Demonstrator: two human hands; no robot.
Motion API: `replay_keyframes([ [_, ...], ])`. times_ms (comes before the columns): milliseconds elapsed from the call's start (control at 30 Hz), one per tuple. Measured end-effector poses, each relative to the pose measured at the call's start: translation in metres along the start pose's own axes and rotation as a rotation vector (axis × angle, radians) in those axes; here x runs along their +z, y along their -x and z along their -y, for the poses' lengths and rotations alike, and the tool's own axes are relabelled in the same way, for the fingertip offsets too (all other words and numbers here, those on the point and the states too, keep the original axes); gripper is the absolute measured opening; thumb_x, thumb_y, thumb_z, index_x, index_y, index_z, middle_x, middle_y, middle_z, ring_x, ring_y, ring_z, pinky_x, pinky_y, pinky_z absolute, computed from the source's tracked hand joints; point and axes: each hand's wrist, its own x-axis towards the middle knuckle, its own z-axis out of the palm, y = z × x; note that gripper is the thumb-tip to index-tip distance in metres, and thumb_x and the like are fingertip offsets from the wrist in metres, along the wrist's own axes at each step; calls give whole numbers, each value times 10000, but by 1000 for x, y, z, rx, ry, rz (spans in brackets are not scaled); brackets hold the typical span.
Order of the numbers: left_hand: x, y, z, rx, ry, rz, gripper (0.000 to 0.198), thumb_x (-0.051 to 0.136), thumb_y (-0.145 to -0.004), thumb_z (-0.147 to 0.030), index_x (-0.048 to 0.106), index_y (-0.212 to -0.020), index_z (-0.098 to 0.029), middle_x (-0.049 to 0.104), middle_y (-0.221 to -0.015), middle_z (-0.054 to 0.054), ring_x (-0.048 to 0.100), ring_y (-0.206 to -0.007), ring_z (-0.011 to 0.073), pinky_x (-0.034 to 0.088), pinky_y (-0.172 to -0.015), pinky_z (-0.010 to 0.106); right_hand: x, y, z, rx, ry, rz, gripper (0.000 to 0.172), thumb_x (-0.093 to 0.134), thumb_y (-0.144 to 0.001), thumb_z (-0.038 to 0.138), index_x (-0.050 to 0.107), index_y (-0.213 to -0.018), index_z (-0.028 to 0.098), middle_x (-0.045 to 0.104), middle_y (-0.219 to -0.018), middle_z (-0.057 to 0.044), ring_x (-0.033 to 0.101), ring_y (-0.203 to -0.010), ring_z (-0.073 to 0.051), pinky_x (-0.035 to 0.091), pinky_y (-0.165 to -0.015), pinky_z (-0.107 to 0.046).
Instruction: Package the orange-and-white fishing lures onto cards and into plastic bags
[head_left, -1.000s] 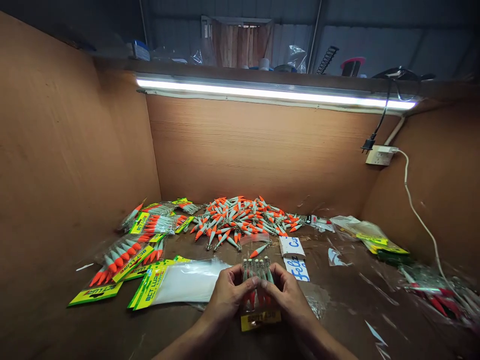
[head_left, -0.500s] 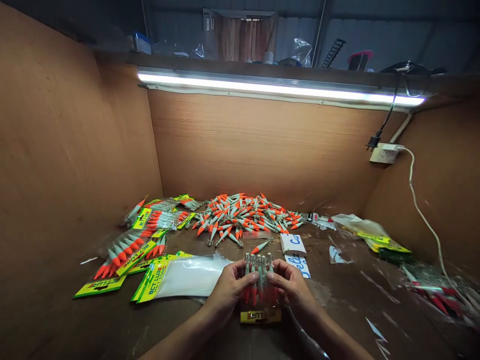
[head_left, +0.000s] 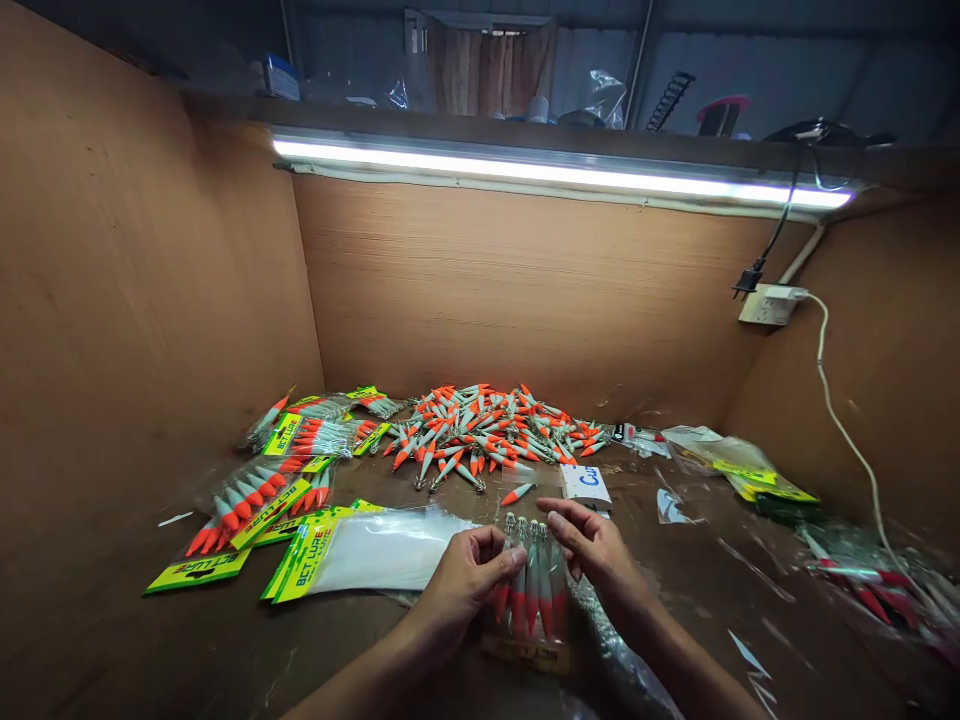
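Holds a clear packet of lures [head_left: 534,592] low at the middle of the surface [head_left: 105,650] with the left hand [head_left: 466,578], fingers [head_left: 504,566] clamped on its left edge. Has the right hand [head_left: 596,548] just beside the packet's upper right corner, fingers [head_left: 561,524] loosely apart and closed on nothing. Shows beyond them a pile of loose lures [head_left: 487,430] near the back wall, and a stack of empty bags [head_left: 375,550] just left of the left hand.

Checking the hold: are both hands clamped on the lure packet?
No, only the left hand pinches the lure packet; the right hand is open beside it.
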Motion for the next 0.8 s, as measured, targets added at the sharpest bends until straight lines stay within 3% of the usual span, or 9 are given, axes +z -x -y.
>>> replay_keyframes([
  [67,1,-1,0,-12,1,47,492,834,-669,-529,723,-923,-123,710,-842,68,648,-783,206,470,-682,257,-2,2,5,-20,37,20,396,713,-820,521,754,-943,146,584,-688,-5,426,-576,-98,328,-515,-217],
  [200,1,-5,-2,14,15,60,518,793,-746,-504,720,-1118,-150,741,-999,107,668,-912,242,498,-764,289,1,9,6,-40,6,64,302,724,-827,442,773,-834,145,594,-768,-22,438,-606,-99,342,-537,-226],
  [367,-1,-4,-7,32,44,23,441,687,-852,-509,780,-998,-103,760,-896,133,686,-805,237,520,-748,315,9,15,7,5,-63,68,280,717,-821,404,754,-745,137,562,-783,-14,429,-570,-89,346,-497,-223],
  [600,2,-3,6,-30,191,30,505,715,-804,-566,781,-1004,-108,768,-866,131,697,-753,235,523,-724,313,8,9,0,86,42,38,357,686,-820,457,726,-684,129,540,-617,-1,443,-500,-108,363,-456,-233],
  [700,0,-8,12,11,110,-21,502,704,-807,-568,782,-1001,-112,774,-871,115,695,-783,242,515,-743,311,4,8,-3,-118,292,-112,309,641,-864,428,761,-829,146,651,-791,-62,567,-605,-164,477,-538,-281],
  [800,-1,-11,11,66,-13,-89,513,697,-808,-553,758,-1094,-131,777,-867,94,682,-796,248,509,-746,322,6,11,4,-577,631,-304,275,573,-932,283,702,-1166,218,664,-1116,-104,641,-954,-234,539,-835,-363],
])
